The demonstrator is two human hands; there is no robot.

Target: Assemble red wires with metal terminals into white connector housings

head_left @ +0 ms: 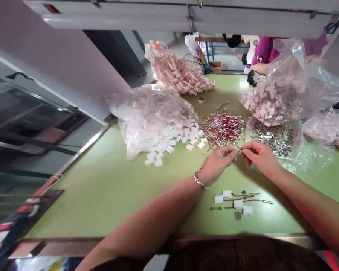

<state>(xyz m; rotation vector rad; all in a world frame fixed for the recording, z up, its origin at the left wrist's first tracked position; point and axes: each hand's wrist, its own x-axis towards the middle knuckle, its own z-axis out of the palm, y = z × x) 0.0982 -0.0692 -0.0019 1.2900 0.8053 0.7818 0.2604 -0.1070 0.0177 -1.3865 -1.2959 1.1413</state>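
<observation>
My left hand and my right hand meet fingertip to fingertip over the table, both pinched closed. Between them is a small metal terminal, mostly covered by the fingers. Just beyond lies a heap of short red wires with metal ends. To the right of it, loose metal terminals rest on a clear plastic bag. Nearer my body, several red wires fitted with white blocks and metal ends lie in a loose group.
White plastic blocks spill from a clear bag at the left. Behind are an orange-and-white pile and a tape roll. Bags of pinkish pieces stand at the right. A person in a purple top is across the table.
</observation>
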